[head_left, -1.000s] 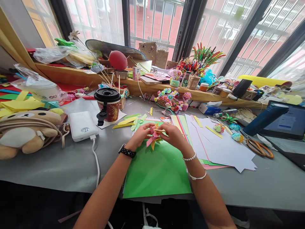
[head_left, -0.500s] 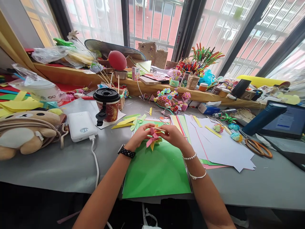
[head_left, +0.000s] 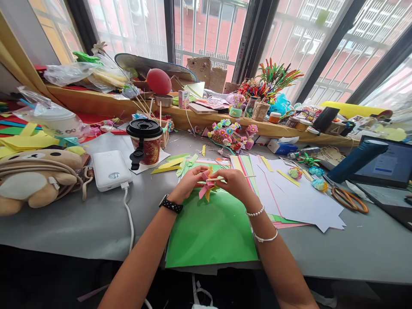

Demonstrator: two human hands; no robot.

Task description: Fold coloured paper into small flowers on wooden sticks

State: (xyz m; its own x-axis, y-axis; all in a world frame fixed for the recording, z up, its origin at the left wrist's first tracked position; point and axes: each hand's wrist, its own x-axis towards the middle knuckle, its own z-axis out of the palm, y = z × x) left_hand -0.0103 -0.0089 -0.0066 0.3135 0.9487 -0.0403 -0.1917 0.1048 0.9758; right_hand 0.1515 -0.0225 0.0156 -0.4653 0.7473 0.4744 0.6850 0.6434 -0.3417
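Observation:
Both my hands meet over a green sheet [head_left: 210, 229] on the grey table. My left hand [head_left: 189, 182], with a black watch at the wrist, pinches a small pink and yellow folded paper flower [head_left: 206, 186]. My right hand [head_left: 234, 182], wearing a bead bracelet and a bangle, is closed on a thin wooden stick [head_left: 240, 177] whose tip pokes out to the right. The stick meets the flower between my fingers.
A stack of white and coloured sheets [head_left: 296, 199] lies to the right, with scissors [head_left: 349, 199] beyond. A lidded cup [head_left: 145, 140], a white power bank [head_left: 111, 170] with cable and a plush bear bag [head_left: 35, 178] sit left. A cluttered wooden sill [head_left: 206, 120] runs behind; a tablet [head_left: 388, 165] stands right.
The hands have stayed in place. The paper flower has turned a little between the fingers and the stick now points more level to the right.

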